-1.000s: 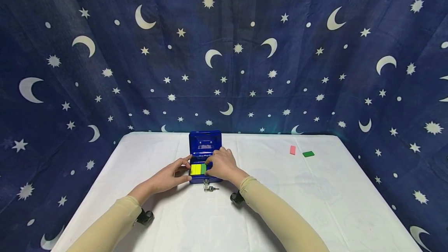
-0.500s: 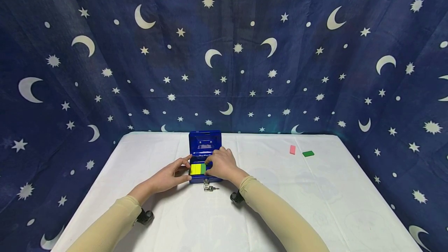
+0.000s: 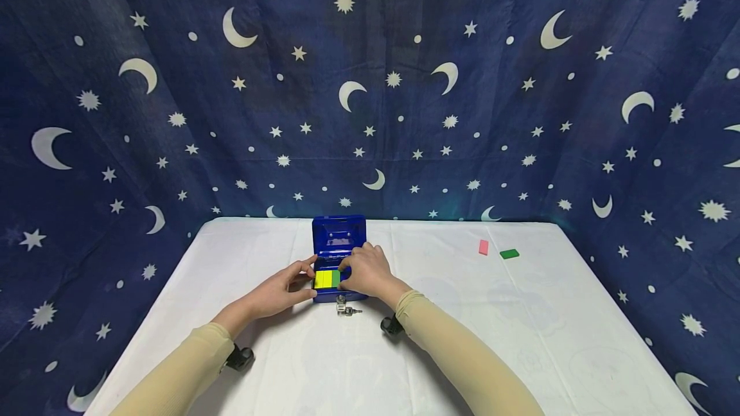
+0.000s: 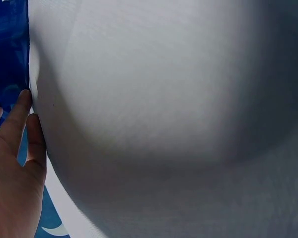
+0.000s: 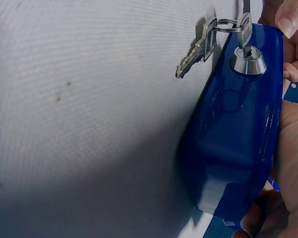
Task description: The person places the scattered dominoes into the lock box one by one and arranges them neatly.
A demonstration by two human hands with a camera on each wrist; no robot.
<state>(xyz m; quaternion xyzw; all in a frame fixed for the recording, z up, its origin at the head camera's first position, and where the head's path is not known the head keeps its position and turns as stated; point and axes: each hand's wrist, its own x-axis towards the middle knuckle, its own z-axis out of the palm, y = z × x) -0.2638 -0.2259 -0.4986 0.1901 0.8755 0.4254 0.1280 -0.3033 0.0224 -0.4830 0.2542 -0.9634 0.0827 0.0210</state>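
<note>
Just below frame centre, my left hand [image 3: 282, 290], fingers spread, should steady the box [image 3: 328, 298]; my right hand [image 3: 370, 272] is curled beside the green block [image 3: 336, 279] inside, whether pinching I cannot tell; better keep it level.

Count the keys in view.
2. One key sits in the lock on the blue box; the other key is beside it, joined by a ring. Part of the box's inside is hidden, so more could lie there.
</note>
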